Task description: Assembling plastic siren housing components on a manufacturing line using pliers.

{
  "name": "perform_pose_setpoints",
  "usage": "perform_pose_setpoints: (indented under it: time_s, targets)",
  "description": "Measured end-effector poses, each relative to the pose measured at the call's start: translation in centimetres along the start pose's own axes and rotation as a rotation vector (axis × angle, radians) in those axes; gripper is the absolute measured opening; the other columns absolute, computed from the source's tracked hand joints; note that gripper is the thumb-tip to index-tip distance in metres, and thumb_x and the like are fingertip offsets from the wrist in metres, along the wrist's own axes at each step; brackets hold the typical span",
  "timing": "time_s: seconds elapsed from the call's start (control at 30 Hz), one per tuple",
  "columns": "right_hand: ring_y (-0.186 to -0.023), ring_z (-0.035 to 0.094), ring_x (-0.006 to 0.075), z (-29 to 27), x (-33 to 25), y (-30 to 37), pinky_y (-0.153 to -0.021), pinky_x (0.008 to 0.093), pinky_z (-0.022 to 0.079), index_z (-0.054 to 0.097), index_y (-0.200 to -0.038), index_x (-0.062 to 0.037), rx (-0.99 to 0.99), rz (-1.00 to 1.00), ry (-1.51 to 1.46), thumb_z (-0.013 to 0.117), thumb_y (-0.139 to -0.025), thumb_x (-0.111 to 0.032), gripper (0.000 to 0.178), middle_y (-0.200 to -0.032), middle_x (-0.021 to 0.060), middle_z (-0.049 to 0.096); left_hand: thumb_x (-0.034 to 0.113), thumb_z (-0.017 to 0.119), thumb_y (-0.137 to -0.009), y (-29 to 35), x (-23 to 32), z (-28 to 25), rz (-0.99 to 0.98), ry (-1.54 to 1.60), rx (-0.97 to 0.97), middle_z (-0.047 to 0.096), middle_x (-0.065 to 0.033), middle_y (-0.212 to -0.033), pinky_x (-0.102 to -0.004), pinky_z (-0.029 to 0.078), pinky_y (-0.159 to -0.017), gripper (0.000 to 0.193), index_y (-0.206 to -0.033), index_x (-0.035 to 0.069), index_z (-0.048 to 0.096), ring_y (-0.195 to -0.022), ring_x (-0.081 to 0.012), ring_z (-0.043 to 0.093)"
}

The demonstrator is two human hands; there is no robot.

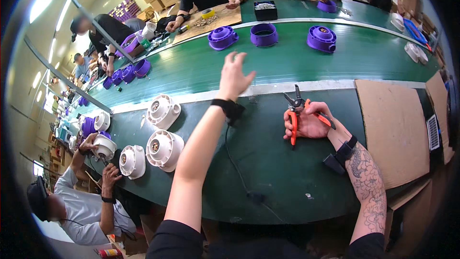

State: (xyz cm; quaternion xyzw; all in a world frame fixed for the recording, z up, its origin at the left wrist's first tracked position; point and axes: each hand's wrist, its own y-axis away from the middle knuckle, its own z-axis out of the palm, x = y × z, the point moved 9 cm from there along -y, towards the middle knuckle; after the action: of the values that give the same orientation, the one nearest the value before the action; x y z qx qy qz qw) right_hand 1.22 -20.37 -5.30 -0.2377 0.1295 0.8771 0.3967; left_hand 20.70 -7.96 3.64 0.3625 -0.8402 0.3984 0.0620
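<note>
Plainly, left hand point(235, 77): raised above the green counter point(268, 163), fingers spread wide, holding nothing, black band at the wrist.
Right hand point(309, 123): closed around the orange handles of the pliers point(294, 115), resting low over the near counter; tattooed forearm, black wrist strap.
Pliers: dark metal tips pointing away from the person, smooth orange plastic grips.
White housings point(158, 144): four round ribbed plastic pieces in a cluster to the left of the left arm, well apart from both hands.
Purple housings point(264, 34): three round, glossy plastic pieces in a row on the far belt point(287, 62), beyond the left hand.
Cardboard sheet point(393, 129): flat, brown, matte, just right of the right hand.
Surface: smooth dark green, with a pale strip between the near and far lanes.
Room: workshop with ceiling lights; other people seated around, perhaps six.
</note>
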Motion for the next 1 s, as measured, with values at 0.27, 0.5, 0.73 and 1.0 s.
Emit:
perform_pose_setpoints:
  time_s: [0.27,0.5,0.73,1.0]
  targets:
    - [-0.103,0.064,0.0338,1.3,0.0,-1.0,-0.108,0.0513,0.044,0.058,-0.122,0.005,0.046,-0.046,0.121,0.058,-0.078,-0.035,0.059,-0.103,0.0192,0.065,0.01,0.075,-0.084,4.1,12.2,-4.3,0.228,0.55,-0.071,0.071,-0.014,-0.092,-0.0373,0.056,-0.079,0.017,-0.098,0.001,0.07,-0.085,-0.028,0.071]
    - [-0.071,0.056,0.0174,0.4,-0.5,0.4,-0.078,0.0362,0.047,0.057,-0.111,-0.0031,0.395,-0.055,0.488,0.054,-0.095,-0.046,0.046,-0.082,0.0053,0.057,0.025,0.056,-0.102,3.0,13.3,-17.4,-0.168,2.587,-0.236,0.045,0.0024,-0.073,-0.0271,0.041,-0.065,0.027,-0.079,0.011,0.051,-0.059,-0.0094,0.041]
    - [-0.082,0.064,0.0331,8.9,-1.1,-1.5,-0.073,0.0428,0.051,0.062,-0.098,0.0015,0.769,-0.119,2.048,0.082,-0.072,-0.04,0.053,-0.089,0.0171,0.063,0.002,0.047,-0.091,11.0,15.9,-37.3,0.758,2.843,-0.373,0.033,-0.0007,-0.06,-0.0302,0.029,-0.045,0.034,-0.059,0.013,0.044,-0.049,-0.0132,0.04]
    - [-0.106,0.054,0.0319,9.5,-0.1,-2.2,-0.095,0.043,0.044,0.063,-0.106,0.0024,0.806,-0.129,2.176,0.077,-0.077,-0.023,0.042,-0.109,0.0161,0.054,-0.01,0.043,-0.081,10.1,16.6,-36.2,0.568,2.859,-0.46,0.022,0.0006,-0.063,-0.0278,0.022,-0.045,0.038,-0.057,0.017,0.028,-0.048,-0.0113,0.029]
